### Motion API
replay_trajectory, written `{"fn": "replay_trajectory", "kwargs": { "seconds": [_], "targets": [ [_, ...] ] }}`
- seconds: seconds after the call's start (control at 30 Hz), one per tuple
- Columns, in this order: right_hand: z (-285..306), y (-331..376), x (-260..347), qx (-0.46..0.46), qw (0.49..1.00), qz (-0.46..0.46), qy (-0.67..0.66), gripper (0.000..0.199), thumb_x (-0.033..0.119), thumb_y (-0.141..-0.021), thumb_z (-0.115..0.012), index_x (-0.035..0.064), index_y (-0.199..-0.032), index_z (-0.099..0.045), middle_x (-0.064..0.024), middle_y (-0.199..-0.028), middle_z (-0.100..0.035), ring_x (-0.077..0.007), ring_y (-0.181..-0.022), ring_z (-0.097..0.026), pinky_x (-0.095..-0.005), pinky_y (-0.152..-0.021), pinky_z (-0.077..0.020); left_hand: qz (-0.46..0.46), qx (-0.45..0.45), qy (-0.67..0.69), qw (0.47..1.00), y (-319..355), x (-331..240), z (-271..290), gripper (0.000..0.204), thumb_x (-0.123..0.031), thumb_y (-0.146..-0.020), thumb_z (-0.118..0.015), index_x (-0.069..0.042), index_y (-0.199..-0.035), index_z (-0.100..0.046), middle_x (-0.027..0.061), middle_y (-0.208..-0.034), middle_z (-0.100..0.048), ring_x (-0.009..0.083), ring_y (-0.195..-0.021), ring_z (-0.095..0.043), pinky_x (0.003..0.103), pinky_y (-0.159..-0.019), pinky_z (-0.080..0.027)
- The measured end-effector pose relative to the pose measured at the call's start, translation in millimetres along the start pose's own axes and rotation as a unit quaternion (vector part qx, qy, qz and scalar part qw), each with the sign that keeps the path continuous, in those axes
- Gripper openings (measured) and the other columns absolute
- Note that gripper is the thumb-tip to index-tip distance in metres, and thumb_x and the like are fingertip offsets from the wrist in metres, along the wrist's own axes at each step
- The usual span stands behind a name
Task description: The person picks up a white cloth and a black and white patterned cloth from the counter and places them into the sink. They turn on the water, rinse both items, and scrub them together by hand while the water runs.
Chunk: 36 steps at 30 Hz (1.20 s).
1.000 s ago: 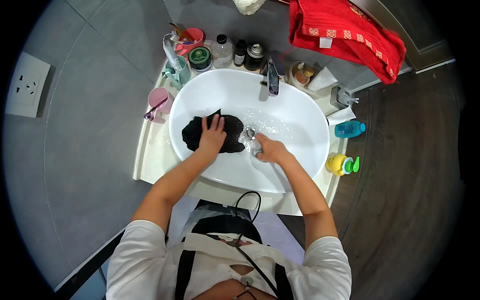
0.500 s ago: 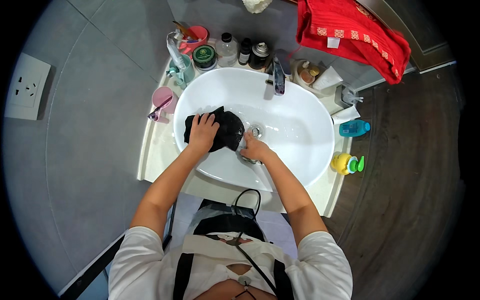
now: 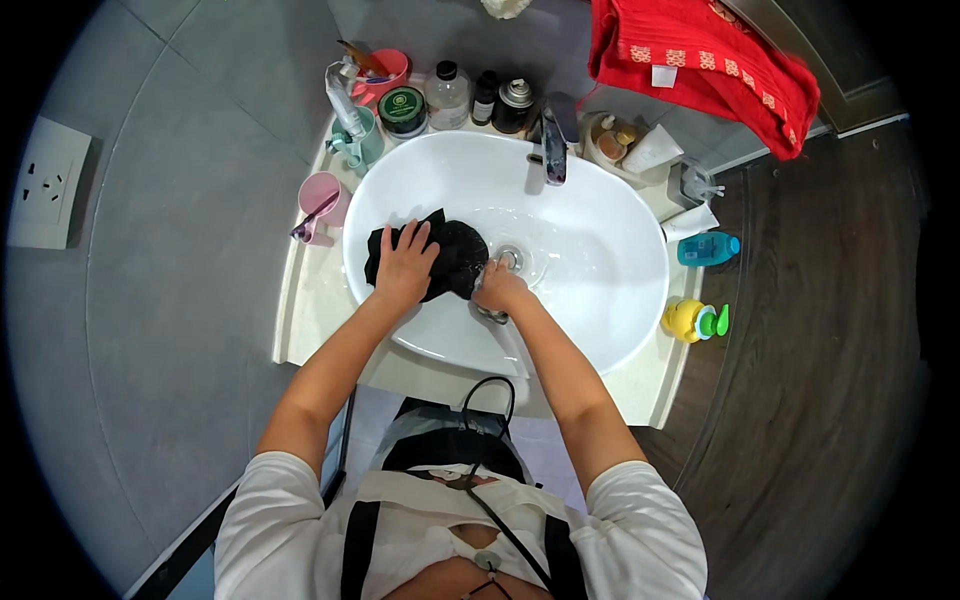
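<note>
- One black, wet-looking cloth [image 3: 460, 258] lies bunched on the 9 o'clock side of the white basin [image 3: 610, 265]; its right edge reaches near the metal drain fitting [image 3: 512, 256].
- Rippled water [image 3: 545, 262] shows around that fitting, and I see the faucet [image 3: 553, 148] at about 1 o'clock.
- From 7 o'clock, the left hand [image 3: 403, 270] rests on the cloth, fingers spread and open rather than wrapped around it.
- At the cloth's 4 o'clock edge, just below the fitting, sits the right hand [image 3: 498, 287], fingers bent downward; from my feed I cannot tell whether they grip anything.
- For a steady hold, I would press broadly through the left palm, since wet fabric probably slides on the curved basin.
- I would work the edge with short, light right-hand strokes, avoiding tugs and leaving the fitting uncovered.
- I would steer elbows clear of the yellow pump bottle [image 3: 686, 320], at 4 o'clock on the worktop [image 3: 308, 330].
</note>
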State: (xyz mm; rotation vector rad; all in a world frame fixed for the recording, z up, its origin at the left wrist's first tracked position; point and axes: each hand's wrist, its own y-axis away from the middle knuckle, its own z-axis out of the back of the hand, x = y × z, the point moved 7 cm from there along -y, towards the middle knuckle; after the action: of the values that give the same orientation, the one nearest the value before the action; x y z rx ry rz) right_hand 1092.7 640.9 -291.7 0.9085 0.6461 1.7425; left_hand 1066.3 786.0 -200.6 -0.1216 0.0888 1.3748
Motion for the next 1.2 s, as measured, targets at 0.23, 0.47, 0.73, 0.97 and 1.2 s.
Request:
{"fn": "replay_trajectory", "kwargs": {
  "seconds": [0.23,0.47,0.73,0.97,1.2],
  "targets": [
    [-9.0,-12.4,-2.9,-0.020,0.999,0.030,-0.013,0.073,0.030,-0.076,-0.051,-0.0068,-0.131,-0.020,-0.0365,-0.134,-0.014,-0.0422,-0.112,-0.044,-0.0402,-0.093,-0.0383,0.006,0.082,-0.036,0.996,-4.3,-2.5,-14.0,0.044,-0.017,-0.063,-0.068,-0.012,-0.104,-0.054,0.0115,-0.126,-0.043,0.0279,-0.122,-0.033,0.051,-0.100,-0.021],
    [-22.0,-28.3,-11.4,-0.034,0.999,0.036,-0.005,0.071,0.030,-0.077,-0.049,-0.0073,-0.130,-0.021,-0.0380,-0.133,-0.015,-0.0415,-0.111,-0.046,-0.0401,-0.092,-0.0389,-0.025,0.091,-0.052,0.994,2.2,-10.3,-19.3,0.043,-0.017,-0.063,-0.068,-0.011,-0.104,-0.055,0.0113,-0.125,-0.044,0.0278,-0.121,-0.034,0.050,-0.100,-0.023],
    [-8.2,-13.9,-8.6,-0.017,0.997,0.055,-0.047,0.070,0.028,-0.077,-0.050,-0.0042,-0.132,-0.021,-0.0321,-0.133,-0.023,-0.0379,-0.110,-0.047,-0.0396,-0.091,-0.0398,0.015,0.067,-0.011,0.998,6.8,-2.4,-7.2,0.059,-0.017,-0.064,-0.069,-0.010,-0.118,-0.046,0.0114,-0.130,-0.038,0.0279,-0.121,-0.033,0.052,-0.100,-0.020],
    [9.5,9.9,-17.2,-0.085,0.988,0.078,-0.107,0.066,0.025,-0.076,-0.054,-0.0031,-0.130,-0.028,-0.0241,-0.114,-0.051,-0.0344,-0.099,-0.055,-0.0392,-0.084,-0.0429,0.098,0.120,-0.062,0.986,16.1,14.0,-7.3,0.069,-0.011,-0.061,-0.069,-0.018,-0.125,-0.041,0.0105,-0.130,-0.036,0.0306,-0.111,-0.043,0.048,-0.085,-0.040],
    [17.2,76.3,-93.5,-0.115,0.650,0.105,-0.743,0.045,0.033,-0.085,-0.052,0.0009,-0.115,-0.045,-0.0095,-0.095,-0.057,-0.0193,-0.084,-0.057,-0.0335,-0.073,-0.0476,0.138,-0.095,0.315,0.934,-0.9,26.9,-13.8,0.054,-0.005,-0.062,-0.064,-0.011,-0.114,-0.050,0.0122,-0.113,-0.049,0.0312,-0.101,-0.050,0.036,-0.084,-0.044]
  ]
}}
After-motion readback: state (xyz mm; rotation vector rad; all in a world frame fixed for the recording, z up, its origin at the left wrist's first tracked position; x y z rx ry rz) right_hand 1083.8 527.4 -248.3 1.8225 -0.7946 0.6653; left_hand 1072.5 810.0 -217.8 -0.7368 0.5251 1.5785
